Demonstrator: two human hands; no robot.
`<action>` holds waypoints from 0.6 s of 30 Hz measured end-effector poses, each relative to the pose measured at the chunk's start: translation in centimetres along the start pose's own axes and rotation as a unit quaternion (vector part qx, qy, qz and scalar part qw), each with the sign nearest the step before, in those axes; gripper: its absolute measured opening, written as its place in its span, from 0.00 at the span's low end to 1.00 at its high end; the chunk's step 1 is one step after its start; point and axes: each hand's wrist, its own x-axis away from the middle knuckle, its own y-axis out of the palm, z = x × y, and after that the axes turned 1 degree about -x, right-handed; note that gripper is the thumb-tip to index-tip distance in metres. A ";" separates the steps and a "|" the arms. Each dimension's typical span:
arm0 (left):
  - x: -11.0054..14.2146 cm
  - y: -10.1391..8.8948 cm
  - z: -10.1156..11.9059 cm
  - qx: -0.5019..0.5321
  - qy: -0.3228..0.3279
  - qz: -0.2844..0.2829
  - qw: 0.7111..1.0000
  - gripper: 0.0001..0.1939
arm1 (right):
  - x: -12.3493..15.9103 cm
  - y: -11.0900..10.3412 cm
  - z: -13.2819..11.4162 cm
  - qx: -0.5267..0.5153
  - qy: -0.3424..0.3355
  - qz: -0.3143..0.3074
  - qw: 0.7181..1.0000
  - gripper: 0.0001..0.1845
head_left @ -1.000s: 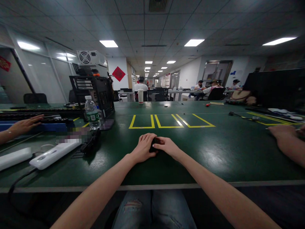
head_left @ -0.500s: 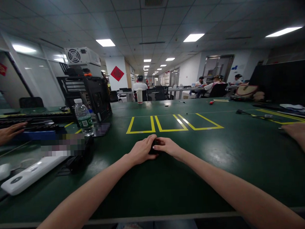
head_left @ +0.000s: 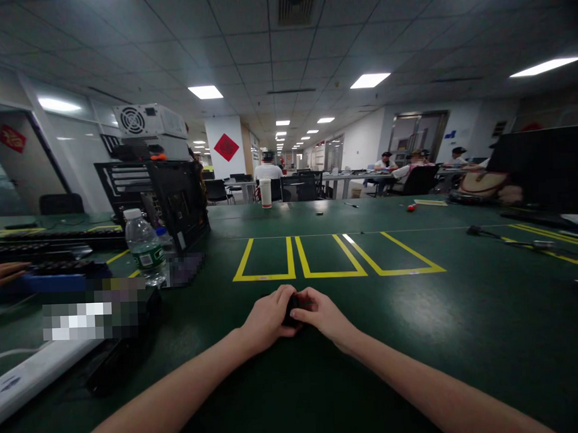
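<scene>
Both my hands meet over the green tabletop (head_left: 257, 394), just in front of the yellow tape outlines (head_left: 300, 275). Between them is a small black object (head_left: 290, 310), mostly covered by fingers; its kind cannot be made out. My left hand (head_left: 270, 313) is wrapped round its left side and top. From the other side, the thumb and fingers of my right hand (head_left: 321, 313) pinch its right edge. It is held on or just above the table; which one is unclear.
At left stand a black computer case (head_left: 175, 201) with a power supply (head_left: 148, 120) on top, a water bottle (head_left: 145, 250) and a white power strip (head_left: 43, 370). Another person's hand (head_left: 4, 276) is at the left edge. A white cup (head_left: 266, 193) and a cable (head_left: 512, 237) lie farther off.
The view has tilted up and shifted nearer, so the table items sit lower in the picture. My hands keep hold of the black object, with little change in grip.
</scene>
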 end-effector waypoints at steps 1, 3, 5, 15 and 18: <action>-0.2 0.1 -0.1 0.005 -0.012 0.000 1.000 0.30 | -0.1 -0.1 -0.1 0.005 -0.003 -0.002 1.000 0.14; -0.5 0.2 -0.2 0.019 -0.030 0.001 0.999 0.30 | -0.4 -0.2 -0.1 0.014 -0.007 0.008 1.000 0.14; -0.7 0.3 -0.4 0.036 -0.035 -0.012 0.999 0.30 | -0.5 -0.3 0.0 0.025 -0.015 0.013 0.999 0.14; -0.7 0.8 -1.6 0.026 -0.041 -0.039 0.998 0.39 | -0.9 0.0 0.0 -0.032 0.043 0.016 0.998 0.14; -0.7 0.7 -1.7 0.027 -0.040 -0.049 0.998 0.41 | -1.1 0.0 -0.1 -0.060 0.065 0.008 0.996 0.14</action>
